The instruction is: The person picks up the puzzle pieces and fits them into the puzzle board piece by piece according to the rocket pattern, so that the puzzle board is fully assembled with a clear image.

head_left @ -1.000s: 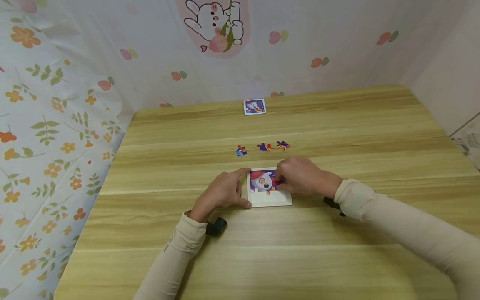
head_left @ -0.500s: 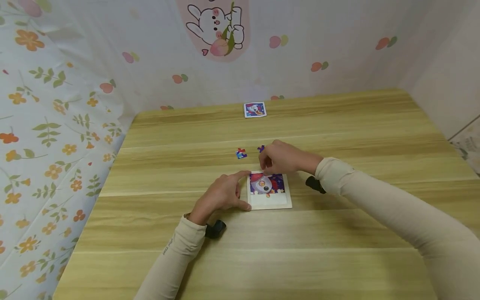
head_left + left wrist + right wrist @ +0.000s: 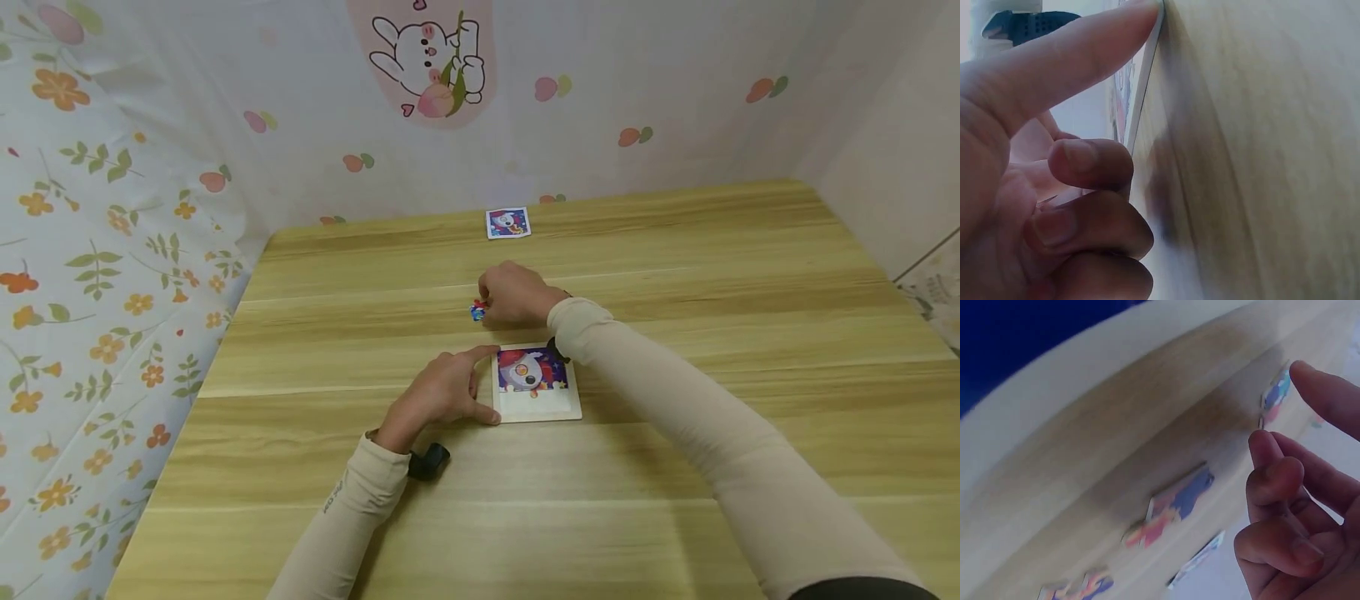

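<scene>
A white-bordered puzzle board [image 3: 538, 407] lies on the table, its upper part filled with a white character in red and purple, its lower part bare. My left hand [image 3: 442, 387] holds the board's left side, index finger at the far corner and thumb at the near one; its other fingers curl in the left wrist view. Beyond the board, my right hand [image 3: 517, 296] has thumb and index fingertips at opposite ends of a red and blue puzzle piece [image 3: 1277, 392] on the table. Another loose piece [image 3: 1179, 503] and a further piece [image 3: 1079, 587] are hidden behind that hand in the head view.
A small picture card [image 3: 508, 223] with the same character lies near the table's back edge. The wooden table [image 3: 337, 292] meets a patterned cloth wall [image 3: 300, 117] behind and at left. My right forearm passes over the board's far right corner.
My right hand has left the board's picture and moved away and to the left, over the loose pieces to the leftmost one. My left hand stays on the board.
</scene>
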Demonstrator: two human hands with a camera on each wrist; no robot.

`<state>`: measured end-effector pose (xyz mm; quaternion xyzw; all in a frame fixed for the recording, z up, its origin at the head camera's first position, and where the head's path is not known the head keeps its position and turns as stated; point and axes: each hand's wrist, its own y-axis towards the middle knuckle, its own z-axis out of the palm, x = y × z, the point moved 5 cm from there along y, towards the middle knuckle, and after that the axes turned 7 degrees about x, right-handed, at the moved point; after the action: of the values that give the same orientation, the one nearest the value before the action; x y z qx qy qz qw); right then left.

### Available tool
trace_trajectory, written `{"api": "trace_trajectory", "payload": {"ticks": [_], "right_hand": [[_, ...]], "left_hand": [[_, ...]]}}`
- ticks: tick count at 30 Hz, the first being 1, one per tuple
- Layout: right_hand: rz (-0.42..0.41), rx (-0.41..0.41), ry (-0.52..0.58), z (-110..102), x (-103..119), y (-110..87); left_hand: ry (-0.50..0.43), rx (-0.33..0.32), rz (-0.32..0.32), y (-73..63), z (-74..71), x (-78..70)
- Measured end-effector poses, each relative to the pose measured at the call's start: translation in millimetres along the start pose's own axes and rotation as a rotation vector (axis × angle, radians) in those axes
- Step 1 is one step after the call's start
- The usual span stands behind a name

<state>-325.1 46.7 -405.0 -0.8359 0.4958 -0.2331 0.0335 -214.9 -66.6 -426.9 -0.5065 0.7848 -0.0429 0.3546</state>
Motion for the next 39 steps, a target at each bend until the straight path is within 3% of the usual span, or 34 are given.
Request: {"api": "trace_trajectory", "payload": {"ticks": [6, 9, 14, 18, 22, 26, 29, 33, 39], "right_hand": [[0.02, -0.027, -0.036, 3.4, 3.3, 9.2], [0.037, -0.035, 0.001, 3.6, 1.8, 9.0], [0.073, -0.044, 0.105, 2.2, -1.9, 6.0], [0.033, -0.05, 0.185, 2.1, -0.5, 5.2], [0.008, -0.008, 0.376, 6.0, -2.1, 3.3], [0.011, 0.039, 0.603, 8.8, -5.3, -4.8], [-0.007, 0.027, 0.701, 7.8, -8.7, -13.2], [-0.059, 0.028, 0.764, 6.2, -10.7, -27.8], [-0.083, 0.1, 0.784, 10.9, -6.7, -53.4]], "left_hand": [[0.016, -0.007, 0.022, 1.0, 0.3, 0.1], [0.017, -0.006, 0.021, 1.3, 0.7, -0.3], [0.016, -0.003, 0.017, 1.1, 0.9, -1.0], [0.017, -0.001, 0.013, 0.6, 0.9, -0.3], [0.023, -0.002, 0.027, 1.0, 1.2, 0.1], [0.026, -0.002, 0.027, 1.3, 1.3, 0.4], [0.022, 0.001, 0.018, 1.3, 1.3, 0.8], [0.011, -0.005, 0.03, 1.0, 0.9, 0.6], [-0.012, -0.005, 0.045, -0.1, 0.6, 1.2]]}}
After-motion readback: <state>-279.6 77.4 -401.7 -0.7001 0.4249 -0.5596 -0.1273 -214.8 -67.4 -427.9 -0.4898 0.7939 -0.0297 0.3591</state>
